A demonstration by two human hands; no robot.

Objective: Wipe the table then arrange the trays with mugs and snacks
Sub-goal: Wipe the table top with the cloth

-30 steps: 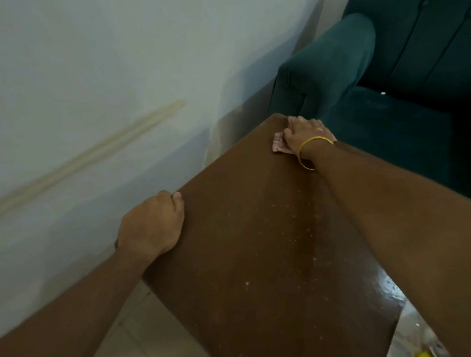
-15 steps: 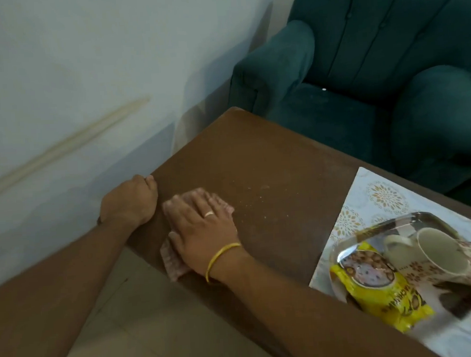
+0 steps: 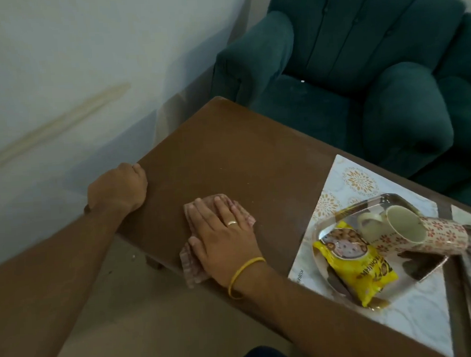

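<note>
Cloth (image 3: 191,268) pinned flat beneath right grip (image 3: 224,234), near worktop's (image 3: 241,156) front edge, one corner hanging off. Fingers (image 3: 203,216) straight and close together, pressing down on it. Left grip (image 3: 119,188) curled over worktop's left edge, clutching it, near cloth. Over to the right, well apart: tray (image 3: 395,195) on patterned mat (image 3: 347,177), tipped mug (image 3: 431,238) and yellow snack packet (image 3: 358,273) inside.

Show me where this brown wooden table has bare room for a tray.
Free: the brown wooden table between the teal armchair, the left hand gripping its edge, the pink cloth under the right hand and the patterned placemat. Crowded: that placemat, bearing a steel tray, yellow snack packet, tipped floral mug.
</note>
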